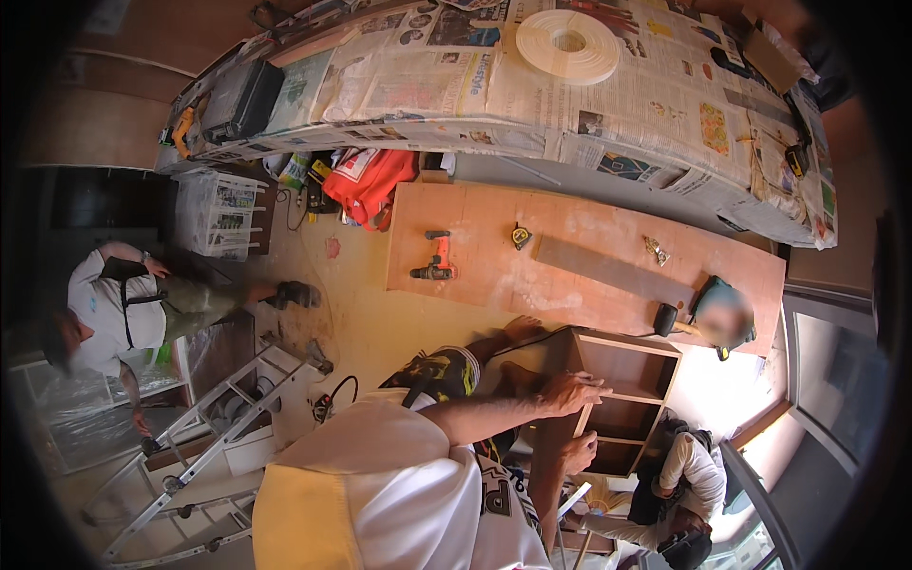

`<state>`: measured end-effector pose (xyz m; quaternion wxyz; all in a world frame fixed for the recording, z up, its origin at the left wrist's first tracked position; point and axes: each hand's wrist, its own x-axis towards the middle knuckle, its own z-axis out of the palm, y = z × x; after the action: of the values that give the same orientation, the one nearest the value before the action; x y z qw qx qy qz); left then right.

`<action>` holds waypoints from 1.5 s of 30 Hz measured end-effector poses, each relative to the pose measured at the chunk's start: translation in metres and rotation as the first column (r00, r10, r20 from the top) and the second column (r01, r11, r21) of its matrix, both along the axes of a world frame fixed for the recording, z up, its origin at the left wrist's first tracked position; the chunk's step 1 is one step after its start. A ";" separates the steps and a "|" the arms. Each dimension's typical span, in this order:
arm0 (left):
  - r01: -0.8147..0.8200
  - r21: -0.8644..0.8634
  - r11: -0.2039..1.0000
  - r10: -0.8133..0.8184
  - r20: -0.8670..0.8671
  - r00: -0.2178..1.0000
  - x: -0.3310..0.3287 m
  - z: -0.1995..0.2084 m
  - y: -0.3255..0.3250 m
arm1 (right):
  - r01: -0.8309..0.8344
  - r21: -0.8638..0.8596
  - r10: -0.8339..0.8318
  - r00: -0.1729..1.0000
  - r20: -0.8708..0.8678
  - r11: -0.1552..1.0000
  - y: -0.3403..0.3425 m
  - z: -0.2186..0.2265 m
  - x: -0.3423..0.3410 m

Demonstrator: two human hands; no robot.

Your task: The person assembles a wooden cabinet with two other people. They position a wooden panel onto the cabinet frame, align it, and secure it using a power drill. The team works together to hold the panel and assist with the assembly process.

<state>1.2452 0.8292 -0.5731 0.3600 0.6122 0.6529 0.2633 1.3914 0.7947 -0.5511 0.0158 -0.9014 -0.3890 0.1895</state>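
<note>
Head view: open-fronted wooden cabinet (617,366) sits right of centre, close on the near side of the long plywood board (494,285). Left hand (567,393) is loosely open, fingers stretched to the cabinet's left frame edge, apparently in light contact. Right hand (576,454) is nearer, fingers curled by the same edge; can't tell whether it grips anything. Handling, my judgement: steady the frame with the left, keep right-hand pressure even and in line with the edge, fingertips off the corners; a hard sideways push could shift the cabinet.

Edges: far side looks tight. Board runs right behind, black-headed mallet (667,318) by its near edge, tape measure (520,236) and orange-black cordless drill (439,256) further left. Near right, crouching co-worker (698,475) is just beside the cabinet, so swinging that way looks risky. More elbow room leftward: yellow floor (356,285) stretches toward the standing co-worker (133,309) and aluminium stepladder (172,484), both well apart. Newspaper-covered table (399,85) with white roll (537,43) stands far, beyond the board.
</note>
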 end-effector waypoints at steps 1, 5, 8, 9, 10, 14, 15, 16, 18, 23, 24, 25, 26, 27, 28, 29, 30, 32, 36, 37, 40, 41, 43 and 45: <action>-0.011 -0.008 1.000 0.011 0.045 0.999 0.003 -0.006 0.000 | -0.018 -0.009 0.018 1.000 -0.008 1.000 -0.001 -0.002 0.004; -0.051 0.098 0.994 0.046 0.053 0.998 0.004 -0.025 -0.006 | -0.010 0.000 0.010 1.000 -0.018 1.000 -0.006 -0.016 0.008; -0.058 0.102 0.993 0.045 0.129 0.991 -0.003 -0.011 -0.005 | -0.014 -0.019 0.013 0.999 -0.041 1.000 -0.001 0.009 -0.005; -0.063 0.116 0.991 0.044 0.160 0.986 -0.005 -0.006 -0.002 | -0.048 -0.011 0.048 0.998 -0.040 0.999 -0.002 0.000 0.005; -0.068 0.129 0.989 0.043 0.191 0.981 -0.007 -0.004 0.000 | 0.009 0.037 -0.008 1.000 -0.026 0.999 -0.001 0.002 0.000; -0.122 0.172 0.978 0.072 0.272 0.960 -0.019 -0.022 -0.005 | 0.030 -0.034 -0.031 0.999 -0.010 0.999 -0.002 -0.005 -0.010; -0.098 0.174 0.980 0.048 0.271 0.961 -0.020 -0.016 0.000 | 0.061 -0.066 -0.062 0.998 -0.018 0.996 0.002 0.000 -0.010; -0.070 0.176 0.982 0.021 0.269 0.963 -0.019 -0.004 0.009 | 0.079 -0.056 -0.080 0.997 -0.011 0.995 0.004 -0.001 -0.005; -0.021 0.157 0.987 -0.018 0.241 0.970 -0.018 0.010 0.017 | 0.119 -0.027 -0.119 0.992 -0.030 0.993 0.007 0.006 -0.004; 0.049 0.087 0.995 -0.068 0.225 0.972 -0.024 0.019 0.029 | 0.167 -0.112 -0.174 0.983 -0.055 0.980 0.024 0.021 -0.004; 0.051 0.092 0.994 -0.069 0.210 0.975 -0.024 0.018 0.032 | 0.148 -0.102 -0.153 0.987 -0.048 0.984 0.022 0.014 -0.002; 0.065 0.045 0.997 -0.074 0.252 0.965 -0.023 0.018 0.033 | 0.150 -0.069 -0.155 0.986 -0.061 0.986 0.021 0.005 0.001; 0.076 0.000 0.997 -0.073 0.284 0.956 -0.020 0.017 0.035 | 0.152 -0.030 -0.153 0.987 -0.043 0.988 0.018 0.001 0.006; 0.113 0.094 0.989 -0.130 0.198 0.972 -0.019 0.013 0.037 | 0.170 -0.026 -0.172 0.983 -0.066 0.985 0.020 0.008 0.007; 0.139 -0.001 0.990 -0.136 0.194 0.972 -0.012 0.018 0.035 | 0.199 -0.023 -0.200 0.976 -0.080 0.980 0.018 0.016 0.011; 0.165 0.016 0.986 -0.165 0.174 0.971 -0.009 0.018 0.033 | 0.199 -0.011 -0.199 0.975 -0.095 0.980 0.014 0.018 0.013; 0.194 0.036 0.980 -0.197 0.159 0.968 -0.010 0.016 0.032 | 0.202 0.003 -0.201 0.974 -0.105 0.979 0.012 0.019 0.013; 0.153 -0.156 0.976 -0.119 0.209 0.971 -0.016 0.033 0.032 | 0.173 0.114 -0.164 0.983 -0.085 0.978 0.008 0.013 0.010; 0.181 -0.102 0.978 -0.140 0.318 0.938 -0.032 0.007 0.034 | 0.189 0.151 -0.178 0.981 -0.082 0.970 0.011 0.020 -0.001; 0.186 -0.217 0.958 -0.098 0.360 0.928 -0.032 0.016 0.033 | 0.219 0.167 -0.202 0.972 -0.118 0.961 0.009 0.018 -0.002; 0.276 -0.432 0.859 -0.111 0.369 0.923 -0.027 0.061 0.037 | 0.272 0.188 -0.247 0.958 -0.145 0.944 -0.005 0.010 -0.007; 0.328 -0.384 0.863 -0.185 0.364 0.913 -0.035 0.056 0.047 | 0.280 0.192 -0.255 0.956 -0.146 0.940 -0.001 0.010 -0.014; 0.418 -0.292 0.860 -0.316 0.339 0.886 -0.047 0.038 0.058 | 0.279 0.182 -0.253 0.955 -0.155 0.943 0.002 0.013 -0.014; 0.474 -0.295 0.830 -0.386 0.311 0.869 -0.054 0.030 0.070 | 0.283 0.151 -0.255 0.950 -0.180 0.947 0.005 0.009 -0.016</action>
<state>1.1911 0.8993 -0.5435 0.5923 0.6309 0.4862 0.1216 1.3758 0.7999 -0.5421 0.1516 -0.9232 -0.2748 0.2217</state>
